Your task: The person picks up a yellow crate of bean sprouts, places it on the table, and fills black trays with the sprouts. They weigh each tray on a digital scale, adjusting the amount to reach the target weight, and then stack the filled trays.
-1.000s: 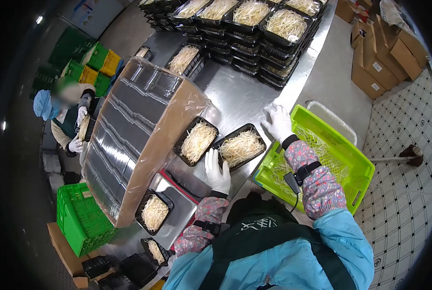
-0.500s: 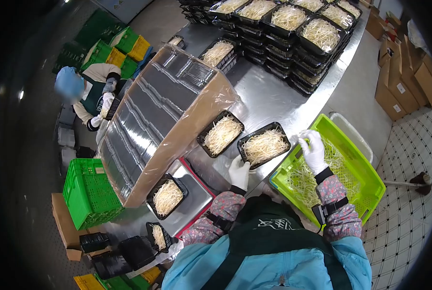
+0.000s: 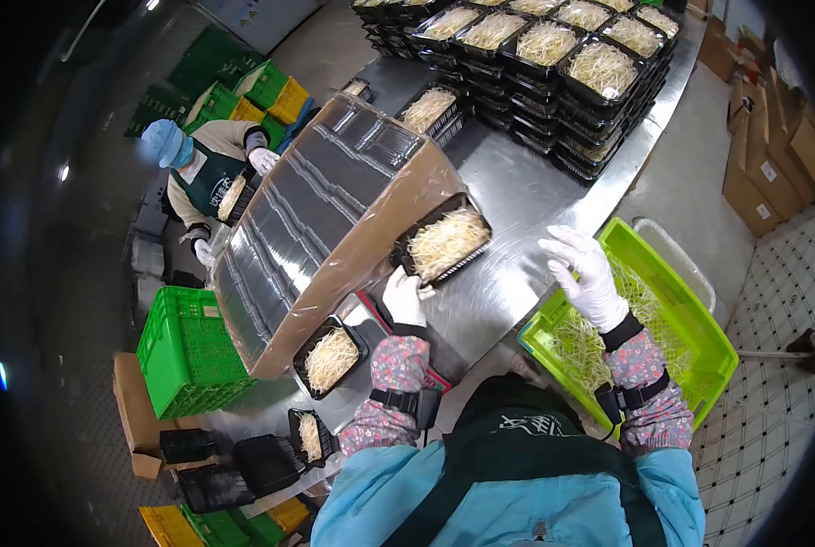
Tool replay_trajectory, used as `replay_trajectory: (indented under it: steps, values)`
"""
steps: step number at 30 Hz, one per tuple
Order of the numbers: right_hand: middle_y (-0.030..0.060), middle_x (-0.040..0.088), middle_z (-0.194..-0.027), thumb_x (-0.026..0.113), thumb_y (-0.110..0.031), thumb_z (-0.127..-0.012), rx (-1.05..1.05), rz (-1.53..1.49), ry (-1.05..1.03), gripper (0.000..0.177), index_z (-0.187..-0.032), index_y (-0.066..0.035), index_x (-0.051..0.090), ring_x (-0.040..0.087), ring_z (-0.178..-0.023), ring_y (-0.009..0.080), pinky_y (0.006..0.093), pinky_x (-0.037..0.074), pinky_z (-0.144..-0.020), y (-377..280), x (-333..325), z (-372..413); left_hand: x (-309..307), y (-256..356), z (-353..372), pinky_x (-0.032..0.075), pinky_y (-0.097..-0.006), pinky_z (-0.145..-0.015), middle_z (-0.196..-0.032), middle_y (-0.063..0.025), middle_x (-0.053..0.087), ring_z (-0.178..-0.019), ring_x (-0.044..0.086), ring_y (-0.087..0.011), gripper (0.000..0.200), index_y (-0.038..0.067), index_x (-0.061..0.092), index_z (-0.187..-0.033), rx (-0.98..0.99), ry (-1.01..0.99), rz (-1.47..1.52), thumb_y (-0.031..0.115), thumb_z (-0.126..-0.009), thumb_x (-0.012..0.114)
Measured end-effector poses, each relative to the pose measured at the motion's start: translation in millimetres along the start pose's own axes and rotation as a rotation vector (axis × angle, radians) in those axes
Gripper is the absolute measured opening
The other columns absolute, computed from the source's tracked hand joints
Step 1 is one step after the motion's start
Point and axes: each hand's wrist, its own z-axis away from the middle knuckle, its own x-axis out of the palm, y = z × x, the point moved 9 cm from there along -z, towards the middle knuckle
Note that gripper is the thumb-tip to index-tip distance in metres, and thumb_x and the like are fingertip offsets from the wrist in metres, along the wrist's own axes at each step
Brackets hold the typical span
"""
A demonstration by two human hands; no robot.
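Observation:
My left hand (image 3: 406, 296), in a white glove, grips the near-left edge of a black plastic tray of bean sprouts (image 3: 447, 242). That tray lies against the side of a large cardboard box (image 3: 371, 232), over the spot of another tray that no longer shows. My right hand (image 3: 586, 275), also gloved, is raised with its fingers apart and holds nothing. Below it stands a lime-green crate (image 3: 699, 342) with loose bean sprouts (image 3: 579, 349) inside. Left of my left hand, another filled tray (image 3: 331, 358) rests on a metal platform with red trim.
Stacked trays of sprouts (image 3: 599, 73) fill the far end of the steel table (image 3: 517, 205). Nearer on the left are a small filled tray (image 3: 311, 438), black trays (image 3: 266, 463) and a green crate (image 3: 189, 351). Across the box, a co-worker (image 3: 211, 178) handles a tray.
My left hand has moved left with the tray, which now covers where the neighbouring tray lay. My right hand's fingers have spread. The co-worker's hands have moved apart.

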Motion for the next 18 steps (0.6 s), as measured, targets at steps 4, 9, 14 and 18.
replay_trajectory:
  steps: [4, 9, 14, 18]
  values:
    - [0.0130, 0.064, -0.120, 0.069, -0.007, -0.081, 0.171, 0.005, -0.052, 0.032, -0.113, -0.011, 0.068, 0.058, -0.114, 0.0319, 0.0401, 0.044, -0.100, 50.1, -20.2, 53.6, -38.4, -24.8, -41.4, 0.059, -0.0357, -0.052, -0.099, -0.0126, 0.064, -0.062, 0.066, -0.0248, 0.042, -0.001, 0.051, -0.132, -0.083, 0.110, 0.033, 0.001, -0.090, 0.054]
    - [0.0138, 0.063, -0.122, 0.068, -0.010, -0.085, 0.553, 0.149, 0.031, 0.033, -0.118, -0.010, 0.066, 0.058, -0.115, 0.0307, 0.0387, 0.043, -0.102, 137.1, -100.5, 183.2, -28.2, -8.2, 19.0, 0.055, -0.0402, -0.068, -0.121, -0.0151, 0.057, -0.078, 0.064, -0.0253, 0.046, 0.004, 0.045, -0.137, 0.034, 0.189, -0.002, 0.030, -0.099, 0.049]
    - [0.0127, 0.064, -0.123, 0.065, -0.012, -0.091, 1.223, 0.050, 0.372, 0.036, -0.124, 0.000, 0.060, 0.059, -0.114, 0.0200, 0.0319, 0.045, -0.099, 219.1, -170.1, 445.8, 84.4, -57.4, 132.2, 0.054, -0.0296, -0.075, -0.117, -0.0134, 0.063, -0.086, 0.063, -0.0164, 0.036, 0.001, 0.055, -0.129, -0.080, -0.356, -0.390, 0.023, -0.100, 0.050]
    - [0.0185, 0.064, -0.122, 0.070, -0.015, -0.087, 1.578, 0.106, 0.176, 0.043, -0.125, 0.003, 0.059, 0.061, -0.113, 0.0265, 0.0335, 0.045, -0.100, 231.5, -133.8, 612.0, 152.4, -138.4, 173.6, 0.050, -0.0273, -0.089, -0.120, -0.0113, 0.061, -0.101, 0.061, -0.0173, 0.038, 0.000, 0.055, -0.130, -0.044, -0.758, -0.570, 0.006, -0.093, 0.061]
